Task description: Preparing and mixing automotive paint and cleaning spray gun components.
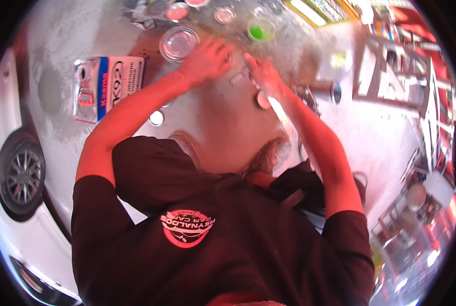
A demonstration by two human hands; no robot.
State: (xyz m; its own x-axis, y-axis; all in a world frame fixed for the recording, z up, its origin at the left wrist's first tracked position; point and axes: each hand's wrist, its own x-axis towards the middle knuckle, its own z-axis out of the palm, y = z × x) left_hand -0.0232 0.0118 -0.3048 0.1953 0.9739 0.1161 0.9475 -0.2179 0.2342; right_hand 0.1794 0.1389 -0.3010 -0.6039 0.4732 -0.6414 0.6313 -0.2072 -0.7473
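Observation:
My left hand reaches over the grey floor beside a round metal can, its fingers stretched out and slightly apart. I see nothing held in it. Just to the right, my right hand has its fingers closed around a narrow dark object, mostly hidden by the hand. Under the hands a small pale piece lies on the floor. Beyond them stands a clear cup with bright green liquid. Near my right wrist is a small round tin.
A rectangular metal thinner can stands at the left, with a small white disc nearby. Several lids and tins, one pink, lie at the far side. An open metal can and a frame are right. A white car is left.

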